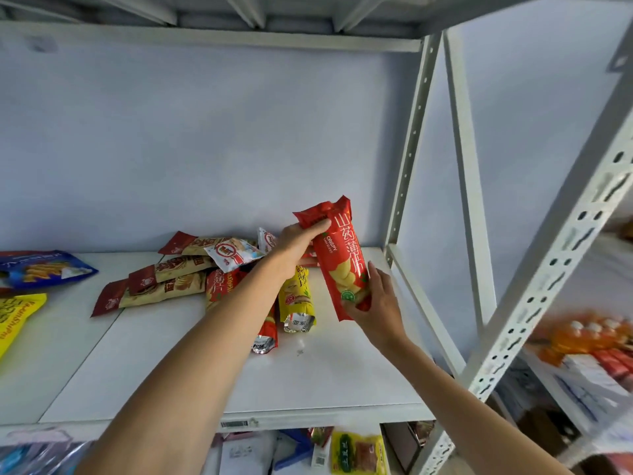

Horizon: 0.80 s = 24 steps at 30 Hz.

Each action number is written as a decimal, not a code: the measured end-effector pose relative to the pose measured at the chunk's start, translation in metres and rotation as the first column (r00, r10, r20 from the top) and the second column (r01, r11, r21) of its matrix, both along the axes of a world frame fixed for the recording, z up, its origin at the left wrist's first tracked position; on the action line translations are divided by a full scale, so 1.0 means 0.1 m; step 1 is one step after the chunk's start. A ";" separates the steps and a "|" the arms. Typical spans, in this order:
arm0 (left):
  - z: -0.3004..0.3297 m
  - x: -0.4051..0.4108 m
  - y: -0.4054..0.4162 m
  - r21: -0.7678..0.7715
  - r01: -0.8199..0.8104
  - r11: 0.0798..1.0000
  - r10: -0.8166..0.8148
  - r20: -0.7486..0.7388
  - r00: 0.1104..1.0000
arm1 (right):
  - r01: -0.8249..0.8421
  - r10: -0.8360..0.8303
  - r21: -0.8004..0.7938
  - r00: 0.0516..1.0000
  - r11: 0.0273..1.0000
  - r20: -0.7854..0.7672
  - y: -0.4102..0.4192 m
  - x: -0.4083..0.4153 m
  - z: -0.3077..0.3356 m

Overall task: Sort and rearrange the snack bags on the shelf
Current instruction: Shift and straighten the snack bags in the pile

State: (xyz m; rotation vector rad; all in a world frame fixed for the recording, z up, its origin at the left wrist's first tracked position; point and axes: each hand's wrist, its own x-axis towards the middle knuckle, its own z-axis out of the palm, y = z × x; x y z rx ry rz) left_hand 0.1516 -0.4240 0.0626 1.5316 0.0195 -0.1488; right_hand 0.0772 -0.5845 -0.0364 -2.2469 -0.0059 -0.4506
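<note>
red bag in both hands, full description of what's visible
The red snack bag is a long, glossy plastic pack printed "CRISPY", with white characters and pictured chips. It looks sealed and full. It is held nearly upright, slightly tilted, at the right of the white shelf. The left hand grips its top; the right hand holds its lower end. Whether it touches the shelf is unclear.

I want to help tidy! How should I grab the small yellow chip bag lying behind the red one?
Pinch the yellow foil chip bag at its flat silver crimped end, coming from the shelf's front edge. That end points toward you and lies clear; the puffy middle would probably slip.
</note>
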 end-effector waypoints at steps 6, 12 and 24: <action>0.02 -0.15 -0.16 0.149 -0.284 0.947 0.253 0.197 0.947 | 0.126 -0.100 -0.192 0.985 0.973 0.142 0.18 -0.17 0.09; 0.23 -0.32 -0.26 0.362 -0.384 0.849 0.254 0.357 0.899 | 0.172 -0.157 -0.290 0.985 0.942 0.074 0.24 -0.09 0.24; 0.35 -0.50 0.20 0.265 -0.035 0.964 0.014 0.082 0.997 | -0.319 0.666 0.790 0.732 0.524 -0.146 -0.36 -0.12 0.40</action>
